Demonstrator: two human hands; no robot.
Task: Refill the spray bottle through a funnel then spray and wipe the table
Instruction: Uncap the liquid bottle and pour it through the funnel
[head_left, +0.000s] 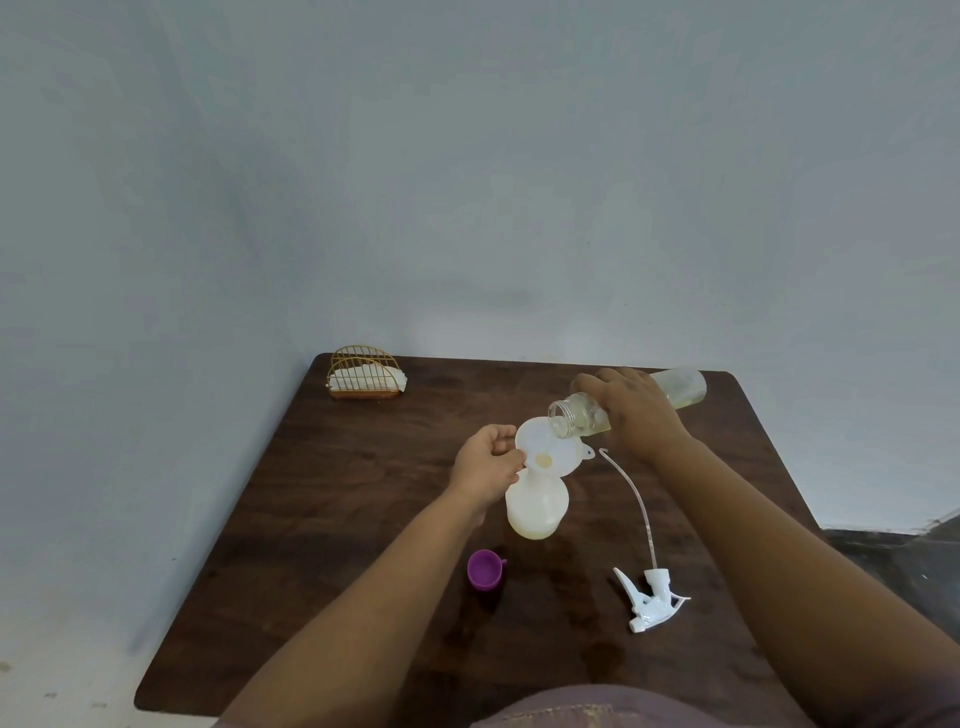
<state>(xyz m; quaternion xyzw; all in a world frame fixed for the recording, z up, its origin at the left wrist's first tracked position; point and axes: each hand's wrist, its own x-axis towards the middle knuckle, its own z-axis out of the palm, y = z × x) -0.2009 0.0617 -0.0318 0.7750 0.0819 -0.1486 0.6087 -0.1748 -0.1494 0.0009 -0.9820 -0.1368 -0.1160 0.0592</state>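
Note:
A white translucent spray bottle (537, 506) stands uncapped near the middle of the dark wooden table (322, 519), with a little yellowish liquid at its bottom. A white funnel (545, 449) sits in its neck, and my left hand (488, 465) pinches the funnel's left rim. My right hand (636, 410) grips a clear refill bottle (680, 387) tipped on its side, its open mouth over the funnel's right edge. Yellowish liquid lies in that bottle and pools in the funnel's throat. The white trigger sprayer head (649, 597) with its long dip tube lies on the table to the right.
A purple cap (485, 570) stands on the table in front of the spray bottle. A gold wire holder with white napkins (366, 376) sits at the far left corner. A pale wall runs behind the table, and floor shows on the left and right.

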